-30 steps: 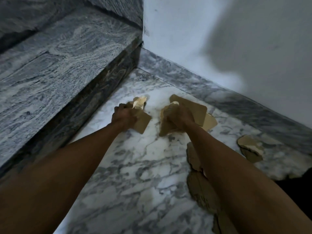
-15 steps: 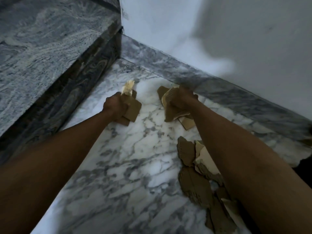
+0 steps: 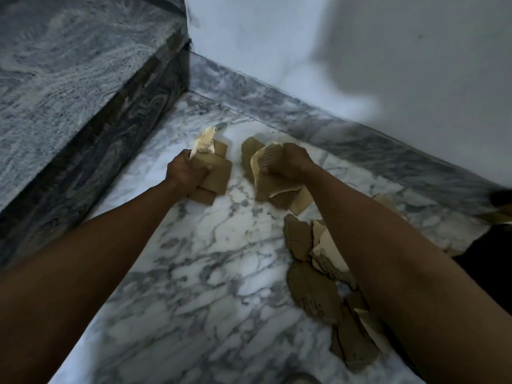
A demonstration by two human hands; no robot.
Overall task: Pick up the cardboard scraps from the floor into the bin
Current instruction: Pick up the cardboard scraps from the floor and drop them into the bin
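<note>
My left hand [image 3: 185,173] grips a bunch of brown cardboard scraps [image 3: 217,173] with a pale torn piece sticking up at its top. My right hand [image 3: 291,162] holds another bunch of cardboard scraps [image 3: 266,184], ribbed side showing. Both bunches hang just above the white marble floor [image 3: 216,259] near the corner. Several more torn cardboard scraps [image 3: 313,289] lie on the floor under my right forearm. Another scrap [image 3: 498,216] shows at the right edge. No bin is in view.
A grey granite step [image 3: 69,79] rises on the left, its dark riser running along the floor. A white wall [image 3: 360,51] with a grey marble skirting [image 3: 332,126] closes the far side. Something dark [image 3: 484,261] sits at the right edge.
Both hands have lifted their cardboard bunches slightly and the view has shifted a little; the right hand's bunch is gathered tighter. More floor scraps show under my right forearm than a second ago.
</note>
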